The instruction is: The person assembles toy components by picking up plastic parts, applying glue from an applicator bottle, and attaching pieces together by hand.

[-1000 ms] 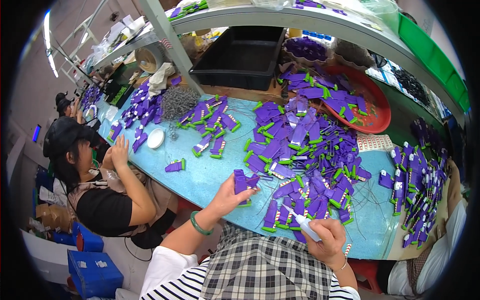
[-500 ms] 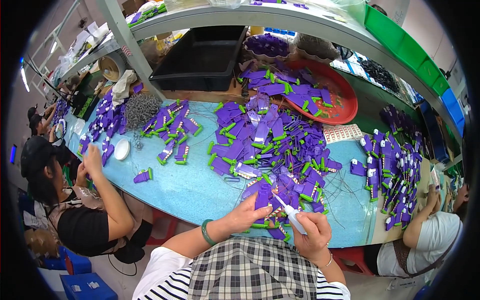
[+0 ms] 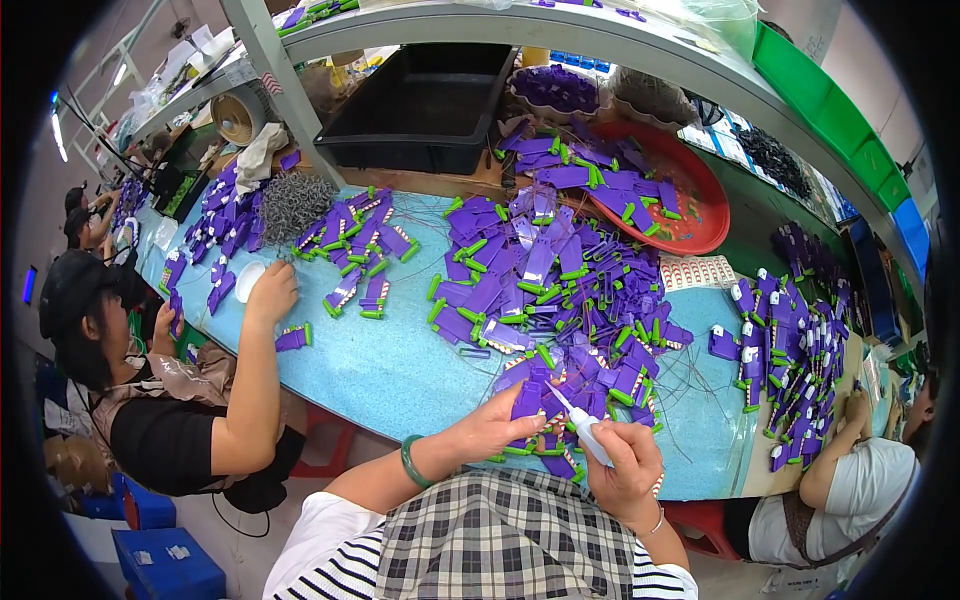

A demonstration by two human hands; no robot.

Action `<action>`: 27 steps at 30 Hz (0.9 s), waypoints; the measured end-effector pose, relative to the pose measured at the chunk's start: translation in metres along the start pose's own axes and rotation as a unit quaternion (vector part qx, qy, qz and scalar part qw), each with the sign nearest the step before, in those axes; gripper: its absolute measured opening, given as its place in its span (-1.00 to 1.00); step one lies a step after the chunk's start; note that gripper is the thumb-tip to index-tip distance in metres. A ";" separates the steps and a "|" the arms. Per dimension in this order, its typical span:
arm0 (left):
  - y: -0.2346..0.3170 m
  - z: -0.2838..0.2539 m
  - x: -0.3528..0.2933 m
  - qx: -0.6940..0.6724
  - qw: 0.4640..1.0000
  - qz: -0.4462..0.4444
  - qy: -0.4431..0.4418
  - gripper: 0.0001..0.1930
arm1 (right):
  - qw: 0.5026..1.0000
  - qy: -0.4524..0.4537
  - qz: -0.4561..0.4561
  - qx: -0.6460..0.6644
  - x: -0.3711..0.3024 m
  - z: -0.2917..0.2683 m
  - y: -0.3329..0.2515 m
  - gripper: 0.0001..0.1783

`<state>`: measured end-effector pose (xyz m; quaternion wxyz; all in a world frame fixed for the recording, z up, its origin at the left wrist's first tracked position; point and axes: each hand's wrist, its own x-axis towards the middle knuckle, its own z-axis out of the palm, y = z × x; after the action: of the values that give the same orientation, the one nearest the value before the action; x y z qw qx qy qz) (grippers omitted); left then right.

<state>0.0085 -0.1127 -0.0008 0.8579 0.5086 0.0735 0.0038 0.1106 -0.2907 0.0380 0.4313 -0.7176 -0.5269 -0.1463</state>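
My left hand is closed on a flat purple plastic piece at the near edge of the pile. In my right hand is a small white squeeze bottle with a thin pointed nozzle. Its tip points up and left, close to the purple piece; whether they touch I cannot tell. Just beyond my hands spreads a heap of purple pieces, many with bright green ends and some with red-and-white striped strips. Thin dark wires stick out among them.
A red round tray and a black bin stand at the back under a grey shelf. A striped sticker sheet lies right of the heap, near white-tipped purple pieces. At left, a co-worker's hand is beside a white dish.
The left co-worker's hand has moved right and down the table to the white dish. My hands keep nearly the same pose. The whole scene has shifted slightly right in view.
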 end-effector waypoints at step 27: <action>0.007 0.017 0.001 0.158 0.986 0.014 0.057 -0.53 | 0.998 0.012 -0.064 -0.004 0.001 0.000 0.002 -0.57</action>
<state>0.0119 -0.1242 0.0132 0.7607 0.6379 0.1151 0.0328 0.1122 -0.2902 0.0374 0.4245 -0.6824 -0.5660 -0.1837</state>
